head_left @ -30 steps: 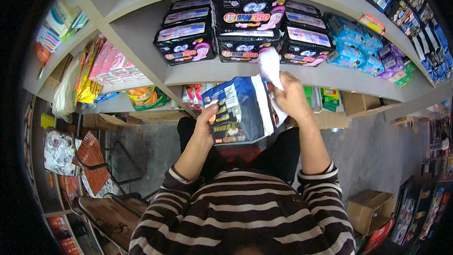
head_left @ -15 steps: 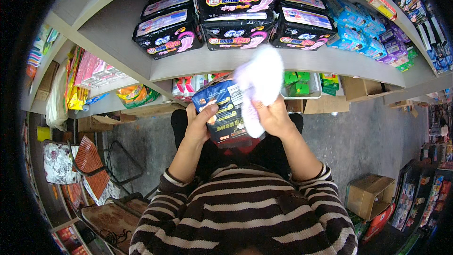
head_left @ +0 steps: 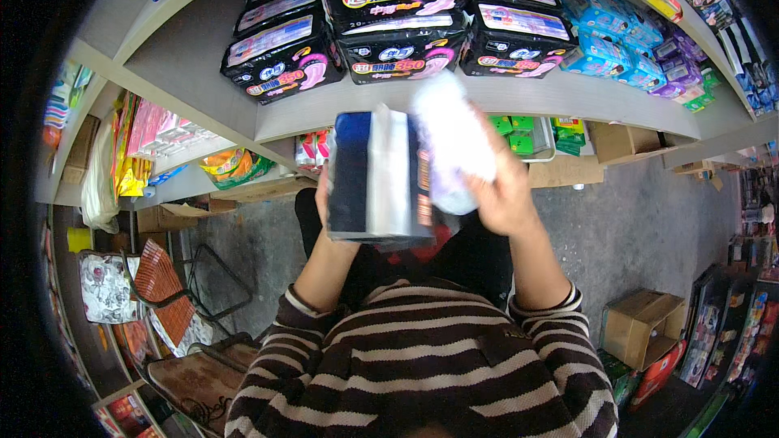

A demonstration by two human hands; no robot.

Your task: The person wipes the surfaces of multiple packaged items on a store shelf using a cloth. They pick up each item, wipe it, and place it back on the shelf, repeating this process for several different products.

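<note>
My left hand [head_left: 323, 204] grips a dark blue and black soft package [head_left: 349, 174] from its left side; most of the fingers are hidden behind it. A pale band runs down the package's face, which is blurred by motion. In my right hand [head_left: 510, 199] is a white and lilac cloth [head_left: 454, 142], bunched and smeared by movement. The cloth is close beside the package's right edge; whether they touch I cannot tell. Both are held in front of the shelf, above my lap.
Black packs of sanitary pads [head_left: 402, 57] are stacked on the shelf [head_left: 300, 118] ahead, with blue packs [head_left: 600, 61] to their right. Below stands a white tray [head_left: 542, 146] with green boxes. A chair [head_left: 203, 373] is at the lower left, an open carton [head_left: 641, 328] at the lower right.
My left hand has turned the package, so a different face with a pale band shows. My right hand has moved slightly right and up with the cloth.
</note>
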